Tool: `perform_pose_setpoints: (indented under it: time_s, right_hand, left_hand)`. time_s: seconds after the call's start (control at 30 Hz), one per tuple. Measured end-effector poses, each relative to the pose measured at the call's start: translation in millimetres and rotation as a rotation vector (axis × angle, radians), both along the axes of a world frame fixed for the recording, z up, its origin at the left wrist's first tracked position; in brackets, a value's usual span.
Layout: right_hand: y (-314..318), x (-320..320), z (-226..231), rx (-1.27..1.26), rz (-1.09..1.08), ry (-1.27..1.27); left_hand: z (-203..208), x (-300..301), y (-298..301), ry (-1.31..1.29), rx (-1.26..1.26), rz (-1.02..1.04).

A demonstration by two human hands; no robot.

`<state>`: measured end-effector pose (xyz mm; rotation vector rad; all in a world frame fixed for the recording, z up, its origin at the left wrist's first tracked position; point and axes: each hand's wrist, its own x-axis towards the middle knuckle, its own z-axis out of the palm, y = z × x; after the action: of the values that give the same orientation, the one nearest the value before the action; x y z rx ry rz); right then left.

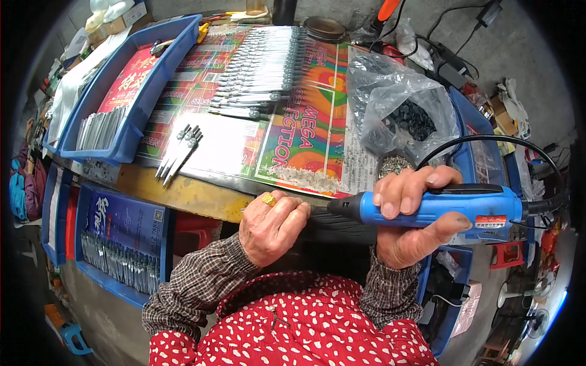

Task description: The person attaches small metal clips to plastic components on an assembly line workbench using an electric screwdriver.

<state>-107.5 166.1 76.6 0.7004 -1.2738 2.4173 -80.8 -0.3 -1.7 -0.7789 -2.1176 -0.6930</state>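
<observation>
My right hand [409, 213] is wrapped round a blue electric screwdriver [439, 207] with a black nose, held level and pointing left. A black cable leaves its right end. The thumb lies along the lower side and the fingers curl over the top. My left hand [274, 226], with a gold ring on it, is closed just left of the screwdriver's tip. What it grips is almost wholly hidden; only a thin end shows beside the fingers. Beyond the left hand, a few slim silver pieces with dark ends [180, 152] lie on the table.
A long row of similar silver pieces [259, 70] covers the table's far middle. At its left stands a blue tray [131, 131] of metal strips. To the right are a clear plastic bag [390, 91] with black parts and a bowl of small screws [394, 163]. Another blue bin [122, 244] stands lower left.
</observation>
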Motion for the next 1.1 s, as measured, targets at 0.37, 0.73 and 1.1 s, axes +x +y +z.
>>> perform_pose_setpoints:
  time_s: [0.37, 0.73, 1.1]
  right_hand:
    - [-1.5, 0.7, 0.2, -0.023, 0.021, 0.028]
    - [1.6, -0.2, 0.8, -0.012, 0.031, 0.034]
    - [6.0, -1.4, -1.0, -0.020, 0.062, 0.011]
  left_hand:
    - [1.9, 1.6, 1.4, 0.017, 0.035, 0.027]
    - [0.1, 0.3, -0.9, 0.050, -0.034, -0.006]
    - [-0.8, 1.0, -1.5, 0.080, -0.025, -0.018]
